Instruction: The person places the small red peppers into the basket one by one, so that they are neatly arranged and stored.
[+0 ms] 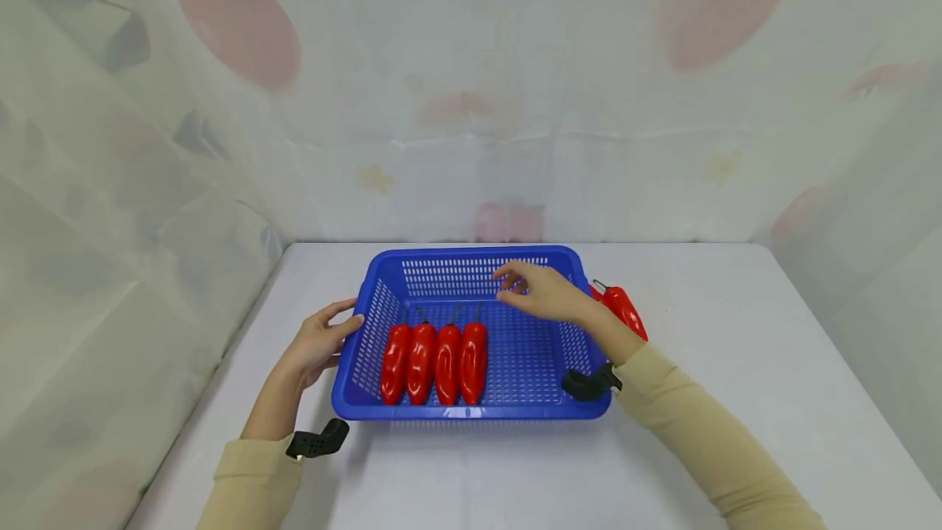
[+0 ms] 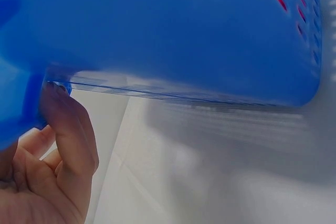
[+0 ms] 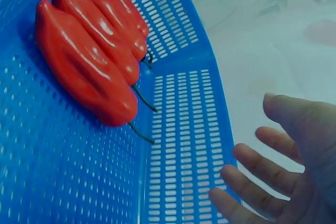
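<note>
A blue plastic basket (image 1: 471,413) with slotted walls sits on the white table. Several glossy red peppers (image 1: 448,362) with thin green stems lie side by side in its left half, stems toward the far wall. At the basket's left end, my left hand (image 1: 320,342) grips the rim, thumb on top and fingers underneath. The left wrist view shows those curled fingers (image 2: 76,145) under the lip. Over the basket's far right part hovers my right hand (image 1: 540,291), holding nothing. Its fingers are spread and loosely bent in the right wrist view, above the peppers' stem side.
Outside the basket's right end lie more red peppers (image 1: 625,311), partly hidden by the right forearm and the rim. A pale patterned curtain (image 1: 471,105) rises behind the table (image 1: 721,399) and along both sides. Each wrist wears a black camera.
</note>
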`<state>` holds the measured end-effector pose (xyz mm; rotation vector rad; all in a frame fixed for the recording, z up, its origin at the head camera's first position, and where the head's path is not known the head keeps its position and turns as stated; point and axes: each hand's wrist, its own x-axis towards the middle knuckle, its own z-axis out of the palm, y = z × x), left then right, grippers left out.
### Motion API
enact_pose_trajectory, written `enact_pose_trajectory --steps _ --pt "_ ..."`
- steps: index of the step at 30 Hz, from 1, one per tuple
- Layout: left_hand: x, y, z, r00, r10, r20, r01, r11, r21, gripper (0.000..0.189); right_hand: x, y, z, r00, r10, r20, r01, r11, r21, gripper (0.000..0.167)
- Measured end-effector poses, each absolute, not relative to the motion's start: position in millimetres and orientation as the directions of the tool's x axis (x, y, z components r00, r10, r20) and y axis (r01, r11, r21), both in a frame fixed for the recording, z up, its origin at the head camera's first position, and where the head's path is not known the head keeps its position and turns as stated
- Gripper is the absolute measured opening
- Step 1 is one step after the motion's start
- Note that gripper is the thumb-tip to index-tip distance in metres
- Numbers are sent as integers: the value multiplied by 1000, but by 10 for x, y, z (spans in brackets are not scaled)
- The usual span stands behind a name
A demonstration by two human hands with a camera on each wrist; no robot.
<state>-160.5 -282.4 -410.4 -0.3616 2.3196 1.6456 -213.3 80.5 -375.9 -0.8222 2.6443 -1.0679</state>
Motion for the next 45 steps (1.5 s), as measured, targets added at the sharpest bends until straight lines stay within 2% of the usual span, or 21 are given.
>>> enact_pose_trajectory --steps 5,17,29,45 --pt "-1602 -2833 -4102 -932 -42 -360 -353 327 877 59 -2148 930 -3756 -840 -531 115 -454 570 -685 40" --pt "-1595 -2840 -4092 -931 -44 -362 -356 326 876 59 -2183 1351 -3790 -890 -419 178 -393 510 -765 42" --pt "-1599 -2846 -4108 -932 -44 -360 -354 324 877 59 -2202 1747 -4017 -955 -236 182 -281 514 -810 49" --pt "-1594 -2834 -4106 -932 -47 -359 -353 333 874 58 -2134 2078 -4437 -981 -111 159 -194 558 -807 53"
